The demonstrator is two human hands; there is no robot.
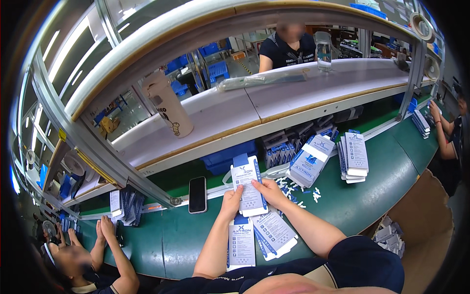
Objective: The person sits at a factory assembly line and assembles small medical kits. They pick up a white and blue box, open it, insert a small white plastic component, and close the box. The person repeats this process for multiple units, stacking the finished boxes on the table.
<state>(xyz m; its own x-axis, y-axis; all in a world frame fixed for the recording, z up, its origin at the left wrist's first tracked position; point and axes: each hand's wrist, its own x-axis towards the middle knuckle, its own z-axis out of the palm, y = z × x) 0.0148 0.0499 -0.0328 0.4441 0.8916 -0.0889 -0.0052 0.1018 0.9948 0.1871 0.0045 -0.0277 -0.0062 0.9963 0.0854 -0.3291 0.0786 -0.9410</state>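
Observation:
Both my hands grip one flat white-and-blue carton point(250, 202), its blue end flap standing up at the far end. My left hand point(230, 205) closes on its left edge with the thumb on its face. From the right, my right hand point(270, 193) pinches the other edge, thumb also on the front. Below it, nearer my body, lies a similar carton point(242, 245). Several more cartons point(275, 231) lie tilted beside that one, overlapping. Just past my right wrist, small white pieces point(293, 192) are scattered over the green table.
A black phone point(198, 195) lies left of my hands. Stacked cartons point(309, 160) and another carton pile point(354, 156) stand far right, a blue bin point(227, 159) under the shelf point(289, 100). A tumbler point(169, 108) stands on it. Co-workers sit left, right and opposite.

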